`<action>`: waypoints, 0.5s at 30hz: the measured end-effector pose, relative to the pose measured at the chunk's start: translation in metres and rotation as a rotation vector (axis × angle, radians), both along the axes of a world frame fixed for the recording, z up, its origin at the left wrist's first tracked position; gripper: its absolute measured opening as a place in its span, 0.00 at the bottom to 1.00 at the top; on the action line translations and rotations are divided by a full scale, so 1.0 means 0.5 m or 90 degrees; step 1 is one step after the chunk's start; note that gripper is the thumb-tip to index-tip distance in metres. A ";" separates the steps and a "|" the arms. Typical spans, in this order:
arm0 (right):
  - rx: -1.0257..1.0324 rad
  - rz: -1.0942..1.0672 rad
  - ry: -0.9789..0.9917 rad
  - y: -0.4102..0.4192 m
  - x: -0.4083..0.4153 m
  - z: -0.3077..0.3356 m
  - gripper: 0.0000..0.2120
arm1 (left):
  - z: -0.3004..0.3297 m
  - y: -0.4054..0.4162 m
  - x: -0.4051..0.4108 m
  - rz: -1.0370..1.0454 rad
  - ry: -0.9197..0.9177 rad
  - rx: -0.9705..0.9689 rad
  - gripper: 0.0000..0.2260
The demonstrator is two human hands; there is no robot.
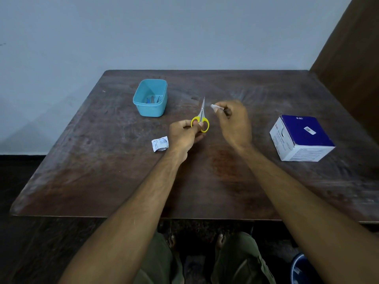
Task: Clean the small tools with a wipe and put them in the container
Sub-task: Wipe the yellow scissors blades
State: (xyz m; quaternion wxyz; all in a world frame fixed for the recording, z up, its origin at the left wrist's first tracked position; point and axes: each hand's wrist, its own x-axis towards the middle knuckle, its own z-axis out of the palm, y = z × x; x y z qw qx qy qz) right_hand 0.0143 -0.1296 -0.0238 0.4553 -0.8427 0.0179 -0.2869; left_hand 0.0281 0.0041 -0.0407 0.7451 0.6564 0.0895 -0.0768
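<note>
Left hand (pixel 183 134) grips scissors (pixel 201 117); right hand (pixel 233 119) pinches probably a wipe (pixel 215 107), mid-table (pixel 123 181).

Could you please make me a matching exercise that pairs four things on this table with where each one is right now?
Things:
1. scissors
2. wipe
3. wrapper
4. box

Places:
A. lying on the table beside the left hand
B. standing at the right side of the table
C. held by the handles in the left hand
D. pinched in the right hand

Pairs: 1-C, 2-D, 3-A, 4-B
</note>
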 end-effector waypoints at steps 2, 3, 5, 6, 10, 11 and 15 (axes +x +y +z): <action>-0.182 0.039 -0.029 -0.003 0.004 0.010 0.07 | -0.001 0.002 -0.003 -0.010 0.003 0.005 0.03; -0.249 0.066 -0.008 -0.001 0.005 0.015 0.09 | -0.001 0.000 -0.005 -0.020 -0.001 0.003 0.03; -0.378 0.119 0.016 0.003 0.006 0.017 0.10 | -0.002 -0.004 -0.010 -0.040 -0.015 -0.009 0.03; -0.454 0.136 0.007 0.004 0.007 0.012 0.10 | -0.004 -0.006 -0.012 -0.048 -0.021 -0.012 0.03; -0.594 0.165 -0.020 -0.010 0.008 0.000 0.06 | -0.014 -0.005 -0.017 -0.056 -0.034 -0.011 0.04; -0.600 0.164 -0.021 -0.013 0.010 0.005 0.07 | -0.016 -0.004 -0.019 -0.053 -0.033 -0.014 0.04; -0.601 0.157 -0.021 -0.026 0.020 0.011 0.15 | -0.008 0.002 -0.023 -0.064 -0.035 -0.024 0.03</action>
